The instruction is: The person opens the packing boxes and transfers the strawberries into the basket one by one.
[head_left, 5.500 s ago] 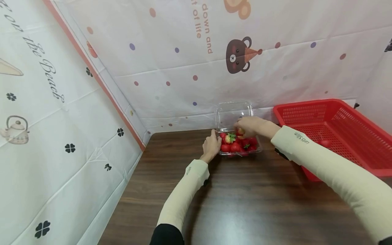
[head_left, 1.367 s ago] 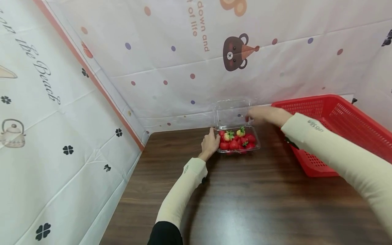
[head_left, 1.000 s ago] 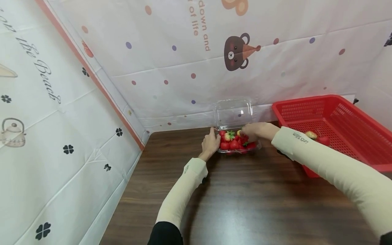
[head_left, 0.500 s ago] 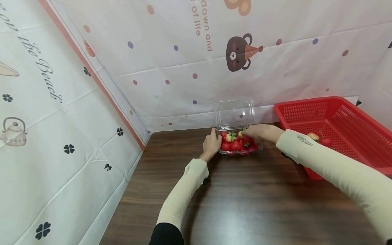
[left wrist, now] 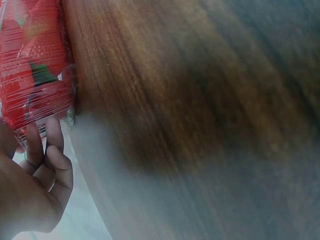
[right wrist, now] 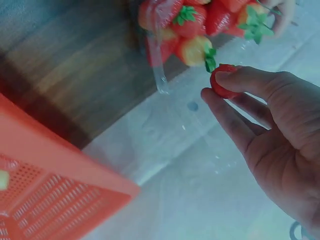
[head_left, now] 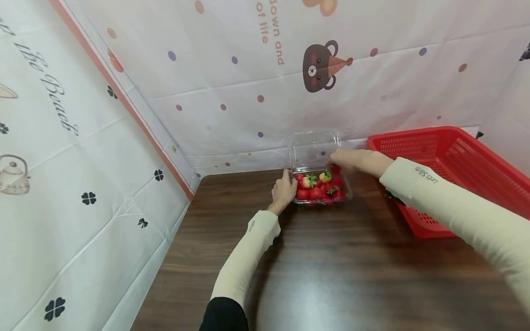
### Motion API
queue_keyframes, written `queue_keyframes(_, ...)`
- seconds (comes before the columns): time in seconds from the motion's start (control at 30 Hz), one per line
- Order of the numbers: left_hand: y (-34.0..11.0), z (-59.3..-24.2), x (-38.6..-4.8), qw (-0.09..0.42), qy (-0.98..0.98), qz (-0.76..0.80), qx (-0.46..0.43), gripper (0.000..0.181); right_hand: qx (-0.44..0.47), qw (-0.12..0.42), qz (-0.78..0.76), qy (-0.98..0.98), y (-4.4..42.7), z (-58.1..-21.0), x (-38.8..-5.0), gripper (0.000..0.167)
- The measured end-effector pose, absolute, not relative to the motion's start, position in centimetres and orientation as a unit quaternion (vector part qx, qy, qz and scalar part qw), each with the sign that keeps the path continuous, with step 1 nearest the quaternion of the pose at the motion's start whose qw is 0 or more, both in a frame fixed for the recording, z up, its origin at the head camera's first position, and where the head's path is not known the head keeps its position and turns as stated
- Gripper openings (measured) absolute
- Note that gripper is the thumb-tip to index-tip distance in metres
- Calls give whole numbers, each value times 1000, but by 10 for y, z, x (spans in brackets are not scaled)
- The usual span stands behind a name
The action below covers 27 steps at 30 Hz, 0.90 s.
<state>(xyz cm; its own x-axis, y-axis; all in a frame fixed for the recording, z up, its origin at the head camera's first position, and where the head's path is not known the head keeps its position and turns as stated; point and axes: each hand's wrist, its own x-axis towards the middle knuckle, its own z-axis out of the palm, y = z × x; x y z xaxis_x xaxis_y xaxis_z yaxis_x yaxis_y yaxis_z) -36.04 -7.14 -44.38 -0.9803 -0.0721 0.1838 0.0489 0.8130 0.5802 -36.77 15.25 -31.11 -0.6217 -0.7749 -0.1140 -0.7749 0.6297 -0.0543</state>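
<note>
My left hand [head_left: 283, 191] holds the left end of a clear plastic clamshell box [head_left: 348, 192] filled with red strawberries [head_left: 316, 193]. In the left wrist view, fingertips [left wrist: 54, 131] of that hand lie against the box's end. Just above the box's right back corner, my right hand [head_left: 358, 160] pinches one strawberry [right wrist: 224, 89] between thumb and fingers. A few strawberries in the box have pale yellow tops with green leaves. The hinged lid [head_left: 311, 149] stands up at the back, partly covered by my right hand.
A red perforated basket [head_left: 439, 133] stands to the right, with my right forearm across its front. A pale piece [right wrist: 4, 180] shows inside it in the right wrist view. Beneath lies a dark wooden table [head_left: 232, 220]; printed cloth [head_left: 232, 87] hangs behind and at left.
My right hand has dipped into the box and now rises with a strawberry. Between the first frame and one second ago, a pale-topped strawberry joined the basket. My left hand stays on the box.
</note>
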Motion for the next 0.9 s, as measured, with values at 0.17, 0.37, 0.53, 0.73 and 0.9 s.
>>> queue_keyframes(0.17,-73,-444,-363,96,-947,-307,5,29,-423,55,-9,905,154,-294,-365,28)
queue_keyframes(0.37,-71,-442,-362,89,-948,-305,10,28,-404,37,-8,914,160,-280,-363,25)
queue_keyframes(0.53,-70,-441,-362,90,-950,-300,12,27,-415,23,-19,909,170,-259,-364,26)
queue_keyframes(0.73,-70,-439,-362,88,-951,-297,10,27,-403,14,0,915,189,-231,-372,27)
queue_keyframes(0.9,-71,-440,-362,90,-951,-294,6,27,-363,4,17,932,205,-212,-377,29)
